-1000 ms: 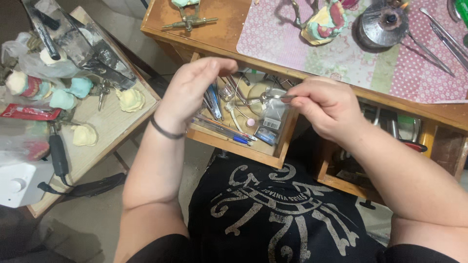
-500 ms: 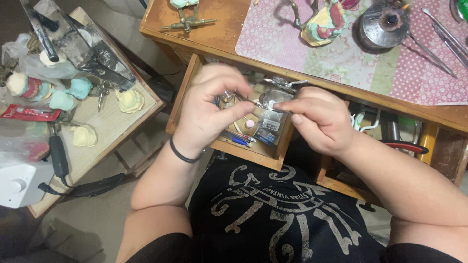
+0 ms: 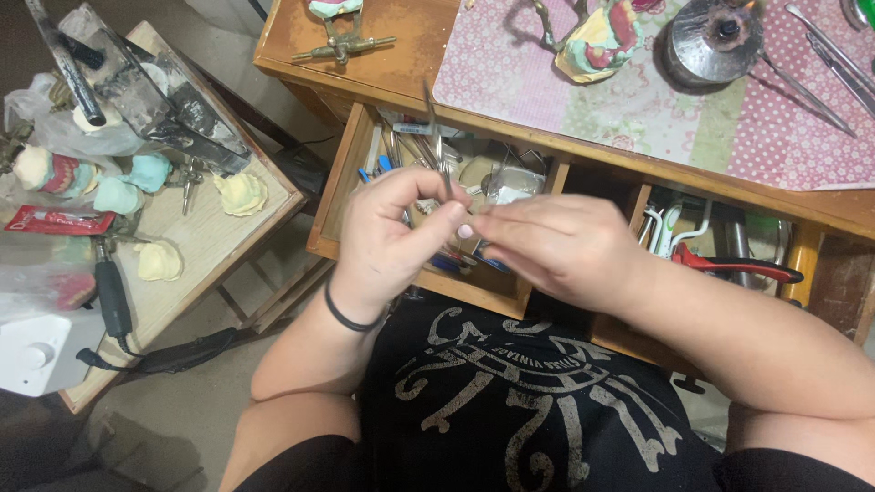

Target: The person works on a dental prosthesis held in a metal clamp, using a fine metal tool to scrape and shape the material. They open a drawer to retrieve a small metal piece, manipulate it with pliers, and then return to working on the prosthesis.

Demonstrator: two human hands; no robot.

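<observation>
My left hand (image 3: pixel 394 235) is closed around a thin metal hand tool (image 3: pixel 432 123) whose shaft points up past the fingers. My right hand (image 3: pixel 561 246) meets it fingertip to fingertip, pinching at something small between them; what it is stays hidden. Both hands hover over an open wooden drawer (image 3: pixel 339 187) that holds several small metal tools and pens. A black band circles my left wrist.
On the wooden desk (image 3: pixel 401 41) above lie a patterned cloth (image 3: pixel 638 109), a dental model on a metal frame (image 3: pixel 602 41), a round metal burner (image 3: pixel 711 41) and long instruments. Red-handled pliers (image 3: pixel 738 267) lie in the right drawer. A side table (image 3: pixel 196 241) at left carries plaster casts.
Both hands have come closer to me and closer together above the drawer. My left hand now grips a thin metal tool upright.
</observation>
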